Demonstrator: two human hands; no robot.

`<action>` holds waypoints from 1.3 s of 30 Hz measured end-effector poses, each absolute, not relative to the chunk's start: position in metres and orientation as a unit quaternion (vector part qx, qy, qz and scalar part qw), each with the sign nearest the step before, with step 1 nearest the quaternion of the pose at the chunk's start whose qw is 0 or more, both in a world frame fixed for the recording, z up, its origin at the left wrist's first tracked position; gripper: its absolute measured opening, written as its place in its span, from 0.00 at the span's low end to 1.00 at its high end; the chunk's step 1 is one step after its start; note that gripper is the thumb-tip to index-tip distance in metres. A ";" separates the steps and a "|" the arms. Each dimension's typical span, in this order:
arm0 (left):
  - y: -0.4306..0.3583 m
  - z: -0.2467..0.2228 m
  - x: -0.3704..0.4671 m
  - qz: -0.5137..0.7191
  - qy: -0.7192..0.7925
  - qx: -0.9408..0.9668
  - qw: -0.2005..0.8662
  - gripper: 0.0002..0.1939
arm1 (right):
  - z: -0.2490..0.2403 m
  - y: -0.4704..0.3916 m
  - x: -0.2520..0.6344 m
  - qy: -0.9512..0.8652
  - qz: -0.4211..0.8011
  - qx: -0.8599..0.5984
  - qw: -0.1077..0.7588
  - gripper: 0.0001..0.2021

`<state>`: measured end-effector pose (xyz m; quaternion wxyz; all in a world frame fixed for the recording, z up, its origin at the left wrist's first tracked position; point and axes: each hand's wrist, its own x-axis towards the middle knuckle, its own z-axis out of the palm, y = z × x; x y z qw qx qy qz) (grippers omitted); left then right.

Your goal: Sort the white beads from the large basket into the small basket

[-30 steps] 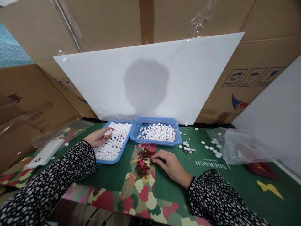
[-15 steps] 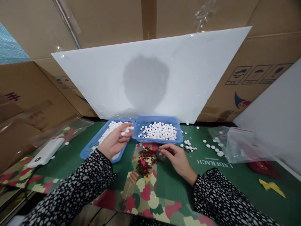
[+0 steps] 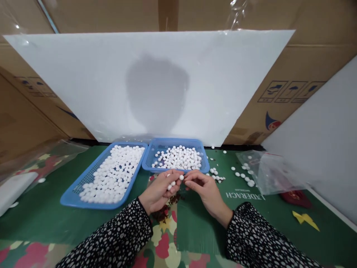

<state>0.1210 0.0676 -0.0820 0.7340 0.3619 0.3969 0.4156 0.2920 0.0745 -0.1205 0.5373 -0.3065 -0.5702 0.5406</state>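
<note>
My left hand [image 3: 158, 192] is closed around a few small white balls [image 3: 171, 184], one of them pinched at the fingertips. Close against that ball, my right hand [image 3: 205, 191] has its thumb and forefinger pressed together; whatever they hold is too small to make out. Beneath the left hand, partly covered by it, lies a pile of small dark red bits [image 3: 161, 216] on the patterned strip. A blue basket [image 3: 206, 163] holding many white balls stands just beyond both hands. To the left, another blue basket [image 3: 69, 201] is filled with similar balls.
Loose white balls [image 3: 216, 175] lie right of the baskets. Farther right are a clear plastic bag [image 3: 270, 176], a dark red item [image 3: 296, 199] and a yellow scrap [image 3: 306, 220]. A white device [image 3: 16, 190] sits at far left. A white board [image 3: 217, 85] rises behind.
My left hand has moved right from over the left basket to meet my right hand, carrying white balls. My right hand stays pinched. The view has shifted, showing more of the left basket.
</note>
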 end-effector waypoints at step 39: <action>0.057 -0.074 0.111 0.439 0.406 0.354 0.719 0.18 | -0.099 0.136 0.304 -0.712 0.246 -0.393 0.527 0.08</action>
